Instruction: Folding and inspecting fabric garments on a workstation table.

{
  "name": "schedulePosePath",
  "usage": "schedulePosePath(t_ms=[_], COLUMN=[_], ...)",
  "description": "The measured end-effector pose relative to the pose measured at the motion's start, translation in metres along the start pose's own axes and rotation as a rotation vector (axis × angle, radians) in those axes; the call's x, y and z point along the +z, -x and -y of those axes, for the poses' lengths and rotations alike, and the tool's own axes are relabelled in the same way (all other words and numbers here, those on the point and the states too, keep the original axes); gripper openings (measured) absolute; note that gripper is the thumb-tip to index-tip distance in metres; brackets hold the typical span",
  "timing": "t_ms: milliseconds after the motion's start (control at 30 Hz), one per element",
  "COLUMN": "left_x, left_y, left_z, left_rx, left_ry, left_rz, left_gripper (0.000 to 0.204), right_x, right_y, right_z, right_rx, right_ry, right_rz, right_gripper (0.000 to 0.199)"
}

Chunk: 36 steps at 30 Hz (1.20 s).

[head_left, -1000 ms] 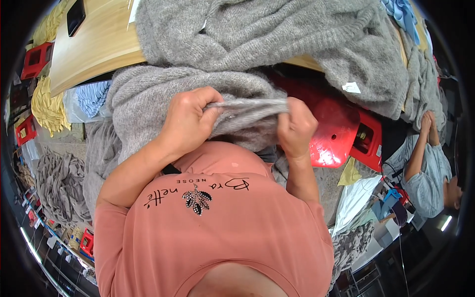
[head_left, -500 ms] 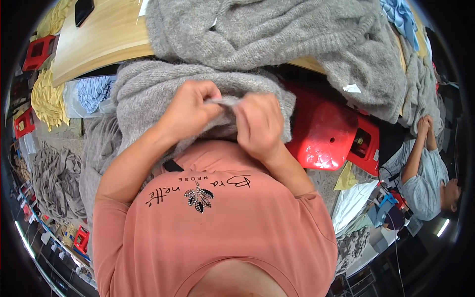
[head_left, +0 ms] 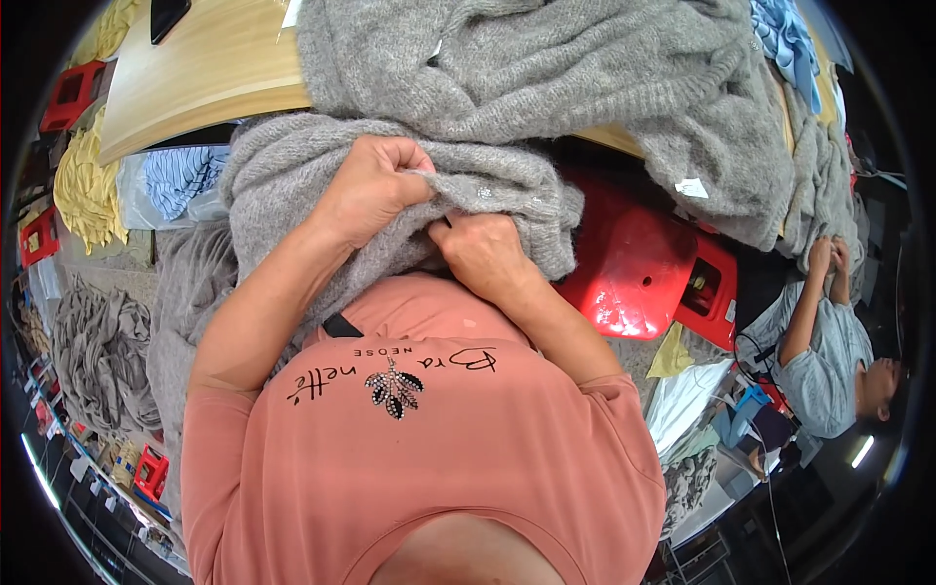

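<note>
Here, the left hand [head_left: 382, 187] pinches a fold of the grey knit garment [head_left: 302, 185] between thumb and fingers, while the right hand [head_left: 480, 252] sits just beside it, fingers tucked out of view — gripping or not, I cannot tell. The garment lies bunched before the pink shirt [head_left: 419, 458], close under the wooden surface [head_left: 219, 73] — more grey knitwear [head_left: 556, 68] is heaped up there.

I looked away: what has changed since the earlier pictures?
The right hand has moved left, close to the left hand; the grey knit edge, stretched between them earlier, is slack. The right's grip is hidden. The left hand still pinches it; the red stool stayed.
</note>
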State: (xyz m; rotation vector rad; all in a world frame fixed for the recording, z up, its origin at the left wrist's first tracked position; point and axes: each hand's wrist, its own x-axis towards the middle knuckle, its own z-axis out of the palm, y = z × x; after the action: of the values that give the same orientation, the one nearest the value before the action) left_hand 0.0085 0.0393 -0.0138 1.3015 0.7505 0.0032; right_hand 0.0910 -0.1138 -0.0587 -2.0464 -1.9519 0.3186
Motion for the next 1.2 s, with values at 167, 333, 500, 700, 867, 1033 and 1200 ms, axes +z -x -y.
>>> schedulePosePath(t_ms=[167, 333, 500, 700, 867, 1033, 1200], left_x=[0.005, 0.004, 0.0, -0.004, -0.002, -0.008, -0.006], left_y=[-0.002, -0.003, 0.0, -0.004, -0.001, -0.002, -0.002], left_z=[0.004, 0.008, 0.005, 0.006, 0.026, 0.029, 0.03], left_rx=[-0.014, 0.016, -0.047, -0.127, -0.12, -0.117, -0.165], left_ry=[0.03, -0.137, -0.05, -0.043, 0.013, -0.046, 0.081], left_rz=[-0.062, 0.024, 0.224, 0.31, 0.25, 0.275, 0.271], left_gripper=[0.004, 0.004, 0.002, 0.005, 0.008, 0.002, 0.008], right_x=[-0.011, -0.037, -0.025, -0.018, -0.014, -0.011, -0.019], right_y=[0.0, 0.0, 0.0, -0.002, 0.005, 0.004, 0.0], right_z=[0.004, 0.019, 0.007, 0.0, -0.002, 0.0, -0.002], right_rx=[-0.147, -0.403, -0.319, -0.301, -0.332, -0.261, -0.279], right_ry=[-0.067, -0.027, 0.021, -0.02, 0.028, 0.027, 0.019], right_rz=[-0.078, -0.582, -0.647, -0.639, -0.607, -0.639, -0.602], right_gripper=[0.013, 0.018, 0.019, 0.019, 0.024, 0.018, 0.022])
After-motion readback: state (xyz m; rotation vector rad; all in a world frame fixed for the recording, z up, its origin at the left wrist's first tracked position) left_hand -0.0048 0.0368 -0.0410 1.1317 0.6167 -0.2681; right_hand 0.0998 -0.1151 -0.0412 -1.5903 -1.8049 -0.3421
